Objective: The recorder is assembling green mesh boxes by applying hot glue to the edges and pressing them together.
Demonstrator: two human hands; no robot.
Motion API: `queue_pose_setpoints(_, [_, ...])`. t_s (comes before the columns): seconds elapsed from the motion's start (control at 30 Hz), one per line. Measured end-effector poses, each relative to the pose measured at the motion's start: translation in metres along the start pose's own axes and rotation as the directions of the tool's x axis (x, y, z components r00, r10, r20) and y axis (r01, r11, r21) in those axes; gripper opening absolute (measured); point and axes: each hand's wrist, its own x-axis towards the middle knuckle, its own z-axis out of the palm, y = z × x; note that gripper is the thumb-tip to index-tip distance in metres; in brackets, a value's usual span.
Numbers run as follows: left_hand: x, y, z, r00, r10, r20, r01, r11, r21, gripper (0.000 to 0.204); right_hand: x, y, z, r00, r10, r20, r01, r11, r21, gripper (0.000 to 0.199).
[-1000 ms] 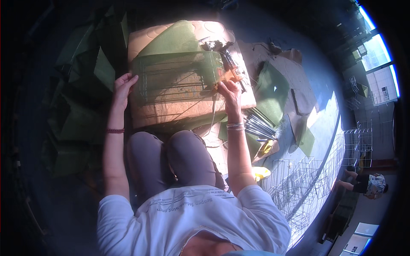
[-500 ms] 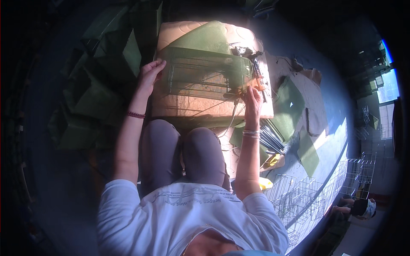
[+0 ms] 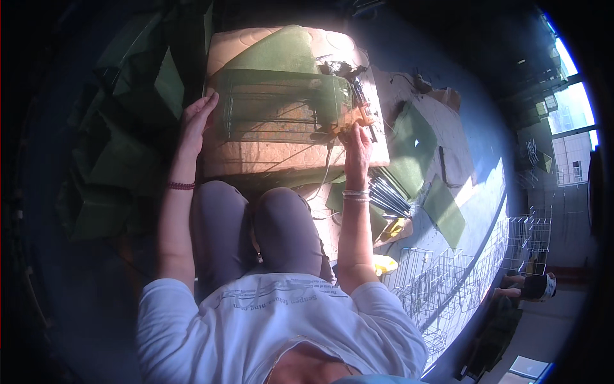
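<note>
A see-through green mesh sheet (image 3: 268,102), with straight wire-like bars showing through it, spans a pale, box-like work surface (image 3: 256,159). My left hand (image 3: 199,115) pinches its left edge between thumb and fingers. At the lower right corner, my right hand (image 3: 357,142) has its fingers closed on the mesh sheet; the fingertips are partly lost in glare. Just beyond them lies an orange and dark tool (image 3: 362,110), its exact kind unclear. Behind the sheet, a larger green sheet (image 3: 284,51) rests on the work surface.
Folded green fabric boxes (image 3: 153,86) are heaped at the left. On the right lie green sheets (image 3: 412,147), a bundle of thin rods (image 3: 389,192) and wire grid frames (image 3: 441,278). A cable (image 3: 326,168) hangs near my right wrist. Another person (image 3: 534,286) is at far right.
The whole scene has shifted left in view as my head turned. Both hands keep their hold on the mesh sheet, which has hardly moved over the work surface.
</note>
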Motion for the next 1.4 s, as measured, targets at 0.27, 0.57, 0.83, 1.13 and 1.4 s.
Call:
queue_pose_setpoints(0.27, [-0.029, 0.001, 0.001, 0.996, 0.021, 0.082, -0.037, 0.982, 0.187, 0.016, -0.012, 0.003, -0.011, 0.998, -0.037, 0.053, 0.046, 0.985, -0.167, 0.015])
queue_pose_setpoints(0.57, [-0.022, -0.013, -0.005, 0.999, 0.044, 0.033, -0.045, 0.998, 0.048, 0.009, -0.012, 0.006, -0.005, 0.996, -0.038, 0.078, 0.048, 0.99, -0.134, 0.005])
queue_pose_setpoints(0.83, [-0.03, -0.012, -0.006, 0.999, 0.033, 0.043, -0.036, 0.997, 0.061, 0.01, -0.016, 0.004, -0.004, 0.999, -0.009, 0.042, 0.012, 0.998, -0.063, 0.007])
queue_pose_setpoints(1.13, [-0.027, -0.022, -0.01, 0.996, 0.054, 0.072, -0.056, 0.998, 0.02, 0.008, -0.015, 0.012, -0.01, 0.997, -0.031, 0.077, 0.041, 0.991, -0.126, 0.012])
queue_pose_setpoints(1.4, [-0.027, -0.027, -0.013, 0.995, 0.073, 0.073, -0.075, 0.997, 0.035, 0.007, -0.012, 0.017, -0.017, 0.998, 0.005, 0.065, 0.002, 0.994, -0.11, 0.018])
